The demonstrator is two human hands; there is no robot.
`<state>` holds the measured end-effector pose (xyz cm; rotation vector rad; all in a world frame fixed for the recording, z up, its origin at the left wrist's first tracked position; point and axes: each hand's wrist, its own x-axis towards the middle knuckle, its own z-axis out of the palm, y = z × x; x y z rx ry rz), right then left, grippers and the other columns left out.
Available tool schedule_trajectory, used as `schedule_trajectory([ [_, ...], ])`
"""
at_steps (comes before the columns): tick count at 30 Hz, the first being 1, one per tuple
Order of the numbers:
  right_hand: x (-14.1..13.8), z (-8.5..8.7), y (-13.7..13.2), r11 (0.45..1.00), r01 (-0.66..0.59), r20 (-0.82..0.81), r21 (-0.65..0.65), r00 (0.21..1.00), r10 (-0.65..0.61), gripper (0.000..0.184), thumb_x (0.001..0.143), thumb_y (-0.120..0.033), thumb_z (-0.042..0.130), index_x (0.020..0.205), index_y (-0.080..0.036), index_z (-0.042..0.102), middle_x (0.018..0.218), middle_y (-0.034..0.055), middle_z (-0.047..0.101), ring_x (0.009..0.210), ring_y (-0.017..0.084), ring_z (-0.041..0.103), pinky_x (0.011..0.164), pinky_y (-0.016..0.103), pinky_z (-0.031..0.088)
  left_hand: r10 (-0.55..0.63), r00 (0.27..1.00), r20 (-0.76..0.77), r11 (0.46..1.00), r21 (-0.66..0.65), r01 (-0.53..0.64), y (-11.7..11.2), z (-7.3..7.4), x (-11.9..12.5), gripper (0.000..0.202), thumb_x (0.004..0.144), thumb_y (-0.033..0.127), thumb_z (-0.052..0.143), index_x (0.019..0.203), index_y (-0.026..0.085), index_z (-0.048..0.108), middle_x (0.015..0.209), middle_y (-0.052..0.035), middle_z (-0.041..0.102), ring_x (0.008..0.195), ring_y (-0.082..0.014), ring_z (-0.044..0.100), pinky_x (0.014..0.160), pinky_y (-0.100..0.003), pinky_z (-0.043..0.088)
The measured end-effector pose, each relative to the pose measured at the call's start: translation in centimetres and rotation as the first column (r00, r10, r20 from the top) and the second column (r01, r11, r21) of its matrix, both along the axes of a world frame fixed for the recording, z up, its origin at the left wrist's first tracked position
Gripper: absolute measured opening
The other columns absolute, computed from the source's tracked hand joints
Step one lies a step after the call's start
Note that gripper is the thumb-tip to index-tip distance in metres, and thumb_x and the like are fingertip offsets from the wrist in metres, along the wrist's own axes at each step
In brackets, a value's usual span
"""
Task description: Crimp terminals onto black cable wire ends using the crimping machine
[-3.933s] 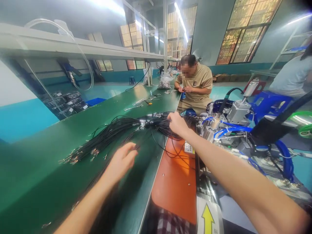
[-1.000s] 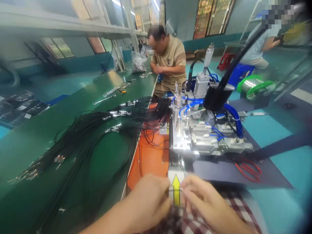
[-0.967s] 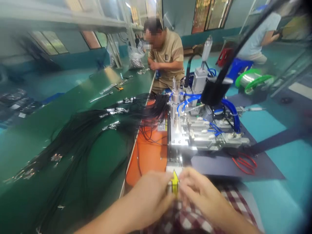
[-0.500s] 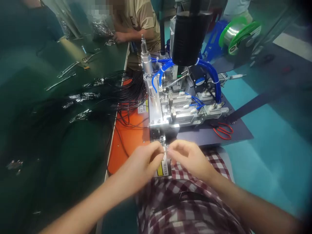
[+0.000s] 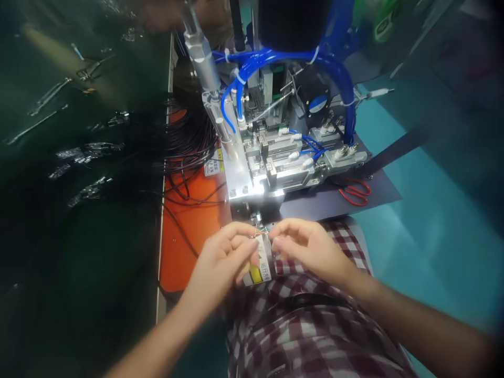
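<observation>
Thin wires [image 5: 261,232], one of them copper-coloured, run between my fingertips at the front of the machine. My left hand [image 5: 228,254] pinches their left end, thumb and forefinger pressed together. On the other side my right hand [image 5: 309,247] has curled fingers, its tips at the wires' right end. Just beyond my fingers lies the small metal slot of the machine [image 5: 258,216]. Below them a white and yellow label [image 5: 260,265] is partly covered by my left hand. What else my fingers hide cannot be made out.
Blue air hoses [image 5: 271,55] arch over the machine's metal cylinders [image 5: 291,181]. Black cables [image 5: 191,142] cross the orange plate [image 5: 177,262] on the left. Red-handled scissors [image 5: 356,192] lie right. Blurred metal-ended bundles [image 5: 88,152] lie on the dark table.
My view has tipped downward and shifted, so the machine sits higher and further left. My left hand's fingers have spread a little, and the wires between my fingertips show more clearly.
</observation>
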<state>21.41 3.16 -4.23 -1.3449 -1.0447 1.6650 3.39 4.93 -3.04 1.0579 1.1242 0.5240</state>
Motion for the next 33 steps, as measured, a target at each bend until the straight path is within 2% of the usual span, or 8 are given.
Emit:
schedule_trajectory([
  [5, -1.0, 0.1, 0.0, 1.000, 0.015, -0.064, 0.020, 0.998, -0.013, 0.012, 0.079, -0.028, 0.066, 0.078, -0.016, 0.064, 0.067, -0.0022, 0.061, 0.050, 0.008, 0.053, 0.047, 0.021, 0.042, 0.019, 1.000, 0.005, 1.000, -0.014, -0.019, -0.6, 0.4, -0.7, 0.026, 0.086, 0.035, 0.059, 0.106, 0.019, 0.057, 0.061, 0.0024, 0.059, 0.042, -0.0053, 0.038, 0.041, -0.017, 0.031],
  [10, -1.1, -0.3, 0.2, 0.998, -0.017, -0.183, -0.064, 0.983, 0.005, 0.020, 0.081, -0.034, 0.067, 0.075, -0.016, 0.062, 0.065, -0.0027, 0.060, 0.048, 0.007, 0.049, 0.048, 0.021, 0.042, 0.002, 1.000, 0.023, 1.000, -0.022, -0.001, -0.8, 0.5, -0.7, 0.030, 0.088, 0.035, 0.057, 0.115, 0.020, 0.055, 0.062, 0.0020, 0.060, 0.043, -0.0057, 0.037, 0.041, -0.017, 0.031],
  [13, -1.3, -0.5, 0.1, 0.998, -0.016, -0.213, -0.064, 0.977, 0.002, 0.023, 0.080, -0.038, 0.068, 0.075, -0.016, 0.062, 0.066, -0.0027, 0.060, 0.048, 0.007, 0.050, 0.049, 0.021, 0.042, 0.010, 0.999, 0.047, 1.000, -0.016, -0.009, -0.9, 0.6, -0.7, 0.030, 0.088, 0.034, 0.057, 0.115, 0.021, 0.056, 0.062, 0.0020, 0.060, 0.044, -0.0061, 0.038, 0.042, -0.018, 0.032],
  [19, -2.8, -0.2, -0.9, 0.997, 0.054, -0.055, 0.057, 0.997, -0.050, 0.019, 0.082, -0.030, 0.061, 0.070, -0.018, 0.055, 0.059, -0.0041, 0.053, 0.047, 0.007, 0.043, 0.045, 0.020, 0.036, 0.069, 0.995, 0.078, 0.997, -0.031, -0.067, -1.3, 0.4, -0.4, 0.028, 0.087, 0.035, 0.060, 0.111, 0.021, 0.058, 0.063, 0.0027, 0.057, 0.043, -0.0062, 0.040, 0.042, -0.019, 0.033],
  [22, -3.1, -0.4, -1.4, 0.986, 0.074, 0.023, 0.148, 0.997, -0.079, 0.015, 0.084, -0.025, 0.058, 0.071, -0.018, 0.055, 0.061, -0.0039, 0.051, 0.053, 0.008, 0.043, 0.049, 0.021, 0.036, 0.117, 0.992, 0.049, 0.993, -0.038, -0.115, -1.3, 0.3, -0.3, 0.025, 0.084, 0.036, 0.064, 0.104, 0.022, 0.061, 0.059, 0.0051, 0.050, 0.043, -0.0056, 0.039, 0.041, -0.018, 0.030],
  [26, -3.0, -0.6, -1.7, 0.976, 0.047, 0.110, 0.214, 0.991, -0.072, 0.013, 0.084, -0.019, 0.056, 0.071, -0.018, 0.055, 0.063, -0.0034, 0.052, 0.056, 0.009, 0.045, 0.053, 0.022, 0.038, 0.141, 0.990, -0.009, 0.988, -0.059, -0.141, -1.3, 0.0, -0.5, 0.020, 0.081, 0.038, 0.067, 0.089, 0.020, 0.064, 0.047, 0.0068, 0.044, 0.042, -0.0065, 0.038, 0.042, -0.018, 0.030],
  [33, -3.0, -0.8, -1.6, 0.975, -0.019, 0.132, 0.220, 0.991, -0.010, 0.013, 0.085, -0.019, 0.057, 0.072, -0.018, 0.057, 0.061, -0.0033, 0.055, 0.053, 0.009, 0.046, 0.051, 0.021, 0.038, 0.177, 0.984, -0.030, 0.978, -0.104, -0.179, -1.5, -0.4, -0.6, 0.021, 0.081, 0.039, 0.067, 0.082, 0.018, 0.064, 0.048, 0.0054, 0.047, 0.045, -0.0068, 0.039, 0.046, -0.019, 0.032],
])
